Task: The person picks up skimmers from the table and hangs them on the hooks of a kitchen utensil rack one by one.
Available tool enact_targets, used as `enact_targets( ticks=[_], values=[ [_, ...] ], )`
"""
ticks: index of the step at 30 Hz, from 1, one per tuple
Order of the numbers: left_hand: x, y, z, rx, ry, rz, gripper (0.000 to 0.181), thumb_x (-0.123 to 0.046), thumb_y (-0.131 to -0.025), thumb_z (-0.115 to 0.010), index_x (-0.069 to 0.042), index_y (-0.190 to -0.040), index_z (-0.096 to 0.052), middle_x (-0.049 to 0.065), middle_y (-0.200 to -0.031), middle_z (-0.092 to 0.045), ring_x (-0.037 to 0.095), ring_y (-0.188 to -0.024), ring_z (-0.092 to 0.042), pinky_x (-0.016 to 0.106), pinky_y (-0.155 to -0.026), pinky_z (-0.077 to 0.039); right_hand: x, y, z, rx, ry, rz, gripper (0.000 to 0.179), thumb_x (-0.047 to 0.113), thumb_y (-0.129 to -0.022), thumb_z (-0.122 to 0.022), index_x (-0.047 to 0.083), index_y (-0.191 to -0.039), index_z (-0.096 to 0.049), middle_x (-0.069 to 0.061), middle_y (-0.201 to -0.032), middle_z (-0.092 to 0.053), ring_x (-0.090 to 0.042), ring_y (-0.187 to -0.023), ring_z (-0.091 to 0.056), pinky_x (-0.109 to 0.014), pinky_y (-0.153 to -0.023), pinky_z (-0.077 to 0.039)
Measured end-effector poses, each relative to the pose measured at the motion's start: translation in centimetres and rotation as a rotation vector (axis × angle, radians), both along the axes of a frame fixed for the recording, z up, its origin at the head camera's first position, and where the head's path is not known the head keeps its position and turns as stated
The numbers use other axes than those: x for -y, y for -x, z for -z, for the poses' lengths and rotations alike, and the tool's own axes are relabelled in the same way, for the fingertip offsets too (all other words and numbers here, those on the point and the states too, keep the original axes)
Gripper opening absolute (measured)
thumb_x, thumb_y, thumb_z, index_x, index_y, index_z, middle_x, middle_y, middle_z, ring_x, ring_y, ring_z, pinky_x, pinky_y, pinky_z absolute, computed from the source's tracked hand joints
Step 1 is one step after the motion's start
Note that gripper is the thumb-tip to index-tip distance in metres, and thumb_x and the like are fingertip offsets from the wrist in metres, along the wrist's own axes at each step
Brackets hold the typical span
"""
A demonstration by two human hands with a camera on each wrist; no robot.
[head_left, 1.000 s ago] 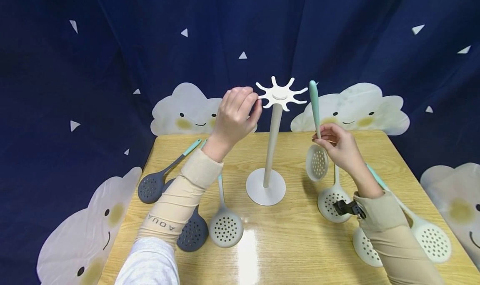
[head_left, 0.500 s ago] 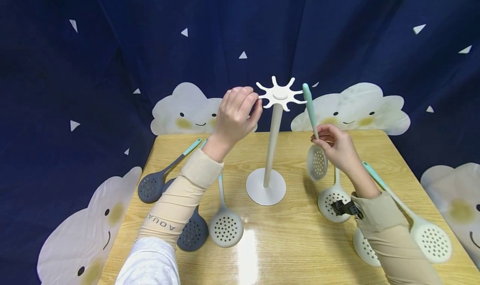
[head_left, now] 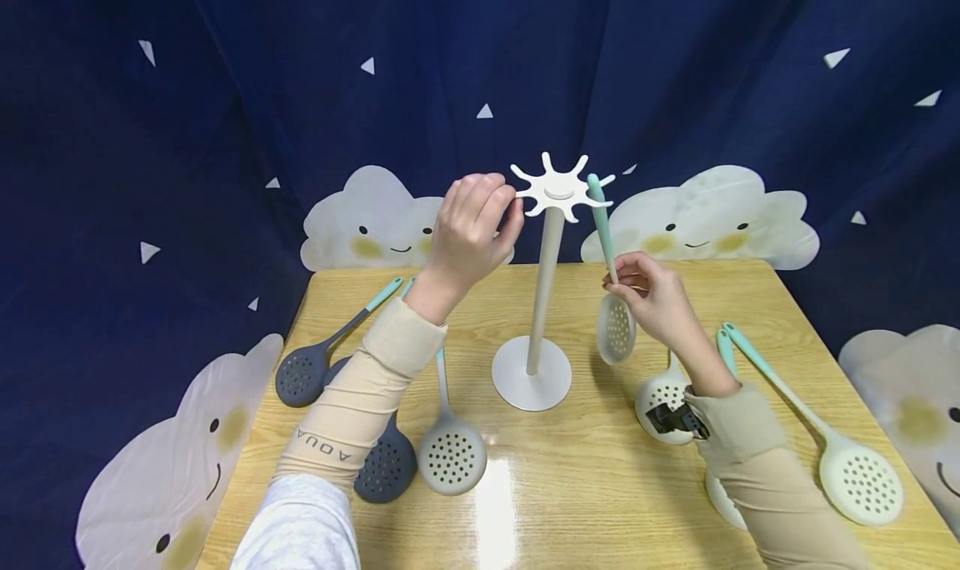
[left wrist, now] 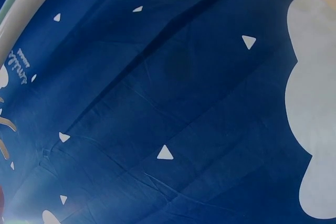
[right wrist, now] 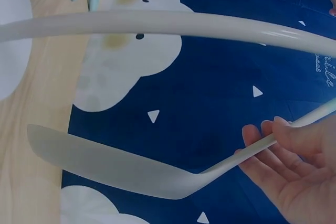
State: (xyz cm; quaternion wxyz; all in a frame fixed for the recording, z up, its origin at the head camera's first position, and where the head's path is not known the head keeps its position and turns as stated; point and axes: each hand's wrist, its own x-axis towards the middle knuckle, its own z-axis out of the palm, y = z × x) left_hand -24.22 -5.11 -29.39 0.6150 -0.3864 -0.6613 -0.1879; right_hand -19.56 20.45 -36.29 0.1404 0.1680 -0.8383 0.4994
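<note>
A white utensil stand (head_left: 546, 287) with a round base and a star of hooks on top rises from the table. My left hand (head_left: 472, 228) has its fingers curled at the tip of a left-side hook, steadying there. In my right hand (head_left: 654, 299) is a cream skimmer (head_left: 617, 330) with a mint handle, pinched at its neck between thumb and fingers. Its perforated head hangs downward and the handle points up, overlapping the right-side hooks in the head view. From the side, the right wrist view shows the skimmer's shallow head (right wrist: 115, 166) and the pinching fingers (right wrist: 262, 150).
Grey skimmers (head_left: 302, 376) and a cream one (head_left: 452, 456) lie left on the wooden table (head_left: 585, 503), partly under the left arm. More cream skimmers (head_left: 861, 478) lie at the right, some partly covered by the right arm. A dark blue curtain (head_left: 420, 70) stands behind.
My right hand has moved left with the skimmer, bringing its handle top from beside the stand to overlap the right hooks. The left hand stays where it was.
</note>
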Motion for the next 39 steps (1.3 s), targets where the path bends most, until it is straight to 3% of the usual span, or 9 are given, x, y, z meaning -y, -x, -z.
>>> enact_targets(
  ticks=[18, 39],
  values=[
    [-0.1, -0.1, 0.0, 0.005, -0.003, -0.002, 0.009, 0.008, -0.084, -0.068, 0.005, -0.089, -0.062, 0.016, -0.093, -0.066, 0.031, -0.083, -0.063, 0.039, -0.071, -0.054, 2.8, 0.6, 1.7, 0.031, 0.116, -0.053, 0.02, -0.024, -0.088, -0.062, -0.019, -0.107, -0.056, -0.039, -0.1, -0.066, 0.013, -0.083, -0.061, -0.008, -0.08, -0.053],
    [-0.1, -0.1, 0.0, 0.015, -0.011, -0.002, 0.009, 0.009, -0.084, -0.068, 0.005, -0.089, -0.062, 0.016, -0.093, -0.066, 0.032, -0.083, -0.062, 0.039, -0.071, -0.054, 4.0, 1.2, 2.3, 0.092, 0.177, -0.049, 0.02, -0.023, -0.091, -0.058, -0.018, -0.11, -0.053, -0.04, -0.102, -0.065, 0.012, -0.082, -0.061, -0.009, -0.083, -0.052]
  ],
)
